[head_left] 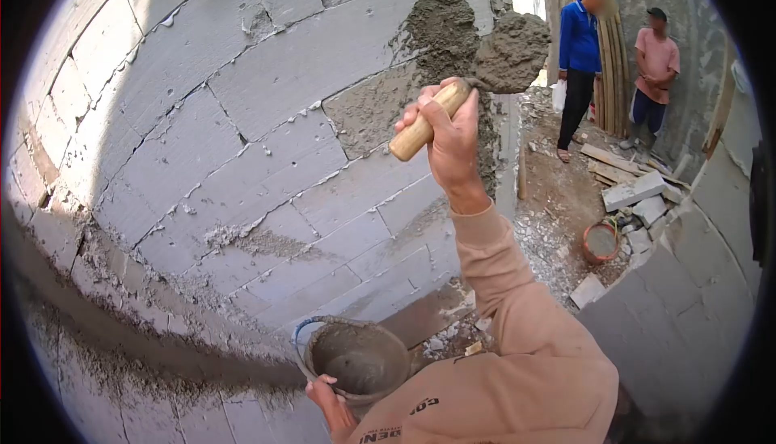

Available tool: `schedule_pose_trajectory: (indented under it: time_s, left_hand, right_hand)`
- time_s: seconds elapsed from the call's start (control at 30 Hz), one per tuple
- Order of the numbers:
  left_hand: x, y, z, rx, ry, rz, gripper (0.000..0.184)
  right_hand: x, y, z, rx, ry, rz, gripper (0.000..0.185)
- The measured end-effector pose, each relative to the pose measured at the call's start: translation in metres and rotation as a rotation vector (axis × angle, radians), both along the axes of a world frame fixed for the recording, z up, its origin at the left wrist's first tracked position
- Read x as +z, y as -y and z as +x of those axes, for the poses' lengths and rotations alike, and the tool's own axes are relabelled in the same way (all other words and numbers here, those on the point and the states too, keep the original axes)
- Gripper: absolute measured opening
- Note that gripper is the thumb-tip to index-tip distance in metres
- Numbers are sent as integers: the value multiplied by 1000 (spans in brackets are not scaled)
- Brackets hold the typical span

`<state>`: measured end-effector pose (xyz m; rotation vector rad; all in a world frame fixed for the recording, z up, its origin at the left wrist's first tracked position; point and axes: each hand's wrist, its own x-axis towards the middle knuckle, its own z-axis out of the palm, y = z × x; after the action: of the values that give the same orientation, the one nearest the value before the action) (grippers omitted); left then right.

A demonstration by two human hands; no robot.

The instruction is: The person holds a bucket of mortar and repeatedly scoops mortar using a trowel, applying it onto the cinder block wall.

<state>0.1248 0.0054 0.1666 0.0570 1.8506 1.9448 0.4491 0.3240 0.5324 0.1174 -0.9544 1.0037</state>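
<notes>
My right hand (pixel 455 133) is closed around the wooden handle of a trowel (pixel 429 120), raised in front of the block wall (pixel 275 96). The trowel's blade is coated with wet mortar (pixel 511 52), close to the wall's right end. Beside it, a dark patch of mortar (pixel 440 27) sticks to the blocks. Low down, my left hand (pixel 330 402) grips the near rim of a bucket (pixel 380 343) with wet mortar inside. The bucket tilts towards me, and its blue handle (pixel 301 331) shows at the left rim.
Two people, one in a blue shirt (pixel 579 40) and one in a pink shirt (pixel 656 60), stand at the back right near long poles (pixel 606 56). Broken blocks (pixel 634 193) and an orange-rimmed bucket (pixel 600 243) lie on the rubble floor. Another block wall (pixel 687 306) stands at right.
</notes>
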Motion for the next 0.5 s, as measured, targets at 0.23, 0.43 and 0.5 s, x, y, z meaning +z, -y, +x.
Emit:
schedule_pose_trajectory:
  time_s: [0.23, 0.43, 0.5]
  left_hand:
    - [19, -14, 29, 226, -10, 18, 32]
    - [16, -11, 39, 281, 3, 51, 29]
    - [6, -8, 37, 296, -11, 10, 26]
  right_hand:
    - [104, -165, 33, -1240, -59, -39, 36]
    - [99, -265, 37, -1455, 195, -294, 37]
    - [96, -254, 36, -1097, 542, -465, 36]
